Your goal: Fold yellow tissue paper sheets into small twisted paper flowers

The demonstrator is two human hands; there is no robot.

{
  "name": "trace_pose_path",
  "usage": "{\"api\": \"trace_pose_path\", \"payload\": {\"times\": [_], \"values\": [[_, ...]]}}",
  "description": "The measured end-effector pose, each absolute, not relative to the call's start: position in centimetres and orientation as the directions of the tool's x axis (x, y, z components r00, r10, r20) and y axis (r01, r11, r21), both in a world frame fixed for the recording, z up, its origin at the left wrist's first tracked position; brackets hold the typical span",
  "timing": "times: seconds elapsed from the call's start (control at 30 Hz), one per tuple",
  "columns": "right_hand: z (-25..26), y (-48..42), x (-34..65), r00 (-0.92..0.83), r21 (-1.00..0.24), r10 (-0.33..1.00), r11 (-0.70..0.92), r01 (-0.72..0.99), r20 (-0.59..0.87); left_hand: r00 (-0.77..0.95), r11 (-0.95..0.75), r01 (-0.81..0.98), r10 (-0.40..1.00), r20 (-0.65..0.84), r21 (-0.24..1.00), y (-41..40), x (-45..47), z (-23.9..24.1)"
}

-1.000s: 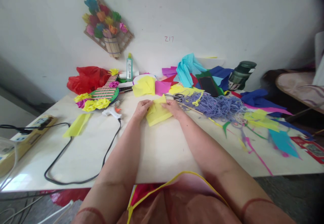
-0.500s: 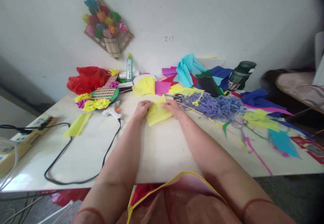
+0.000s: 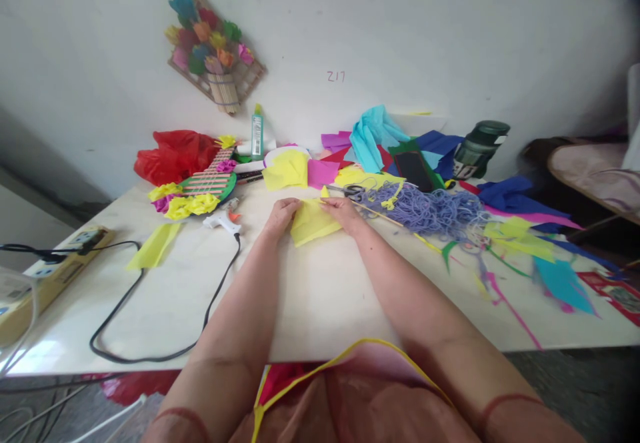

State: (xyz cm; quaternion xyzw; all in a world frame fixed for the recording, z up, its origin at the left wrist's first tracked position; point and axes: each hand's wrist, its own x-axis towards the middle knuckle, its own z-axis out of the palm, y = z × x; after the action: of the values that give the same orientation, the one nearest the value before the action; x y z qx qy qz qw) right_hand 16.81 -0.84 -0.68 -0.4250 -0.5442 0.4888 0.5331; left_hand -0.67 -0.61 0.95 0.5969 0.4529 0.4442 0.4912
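A folded piece of yellow crepe paper (image 3: 313, 224) lies on the white table (image 3: 320, 296) in front of me. My left hand (image 3: 281, 215) pinches its left edge with fingers closed. My right hand (image 3: 343, 211) grips its upper right edge, fingers curled on the paper. Both hands rest on the table at the paper's far side. Behind them lie more yellow sheets (image 3: 286, 171) and a pink sheet (image 3: 321, 172).
A glue gun (image 3: 221, 220) with a black cord (image 3: 150, 336) lies left of my hands. Purple yarn (image 3: 425, 208), scissors (image 3: 350, 191), coloured paper scraps (image 3: 520, 243), a glue bottle (image 3: 257, 133), a red bag (image 3: 173, 155) and a green jar (image 3: 477, 149) crowd the back. A power strip (image 3: 47, 273) sits far left.
The upper tip of the yellow paper has been folded down flatter between my hands. The hands stay in nearly the same place.
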Motion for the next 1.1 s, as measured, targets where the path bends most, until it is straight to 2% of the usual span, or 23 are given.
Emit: {"api": "trace_pose_path", "payload": {"times": [0.2,0.53,1.1], "values": [[0.1,-1.6,16.8,-0.151,-0.975,0.965,0.220,0.034,0.212,0.206,-0.058,0.057,0.978,0.045,0.997,-0.8,-0.5,1.1],[0.5,-2.0,16.8,-0.163,-0.945,0.958,0.264,0.193,0.235,0.202,-0.070,0.039,0.977,0.061,0.997,-0.4,-0.6,0.4],[0.0,-1.4,16.6,-0.258,-0.824,0.877,0.473,0.314,0.405,0.193,-0.063,0.032,0.980,0.056,0.997,-0.4,-0.6,0.4]]}}
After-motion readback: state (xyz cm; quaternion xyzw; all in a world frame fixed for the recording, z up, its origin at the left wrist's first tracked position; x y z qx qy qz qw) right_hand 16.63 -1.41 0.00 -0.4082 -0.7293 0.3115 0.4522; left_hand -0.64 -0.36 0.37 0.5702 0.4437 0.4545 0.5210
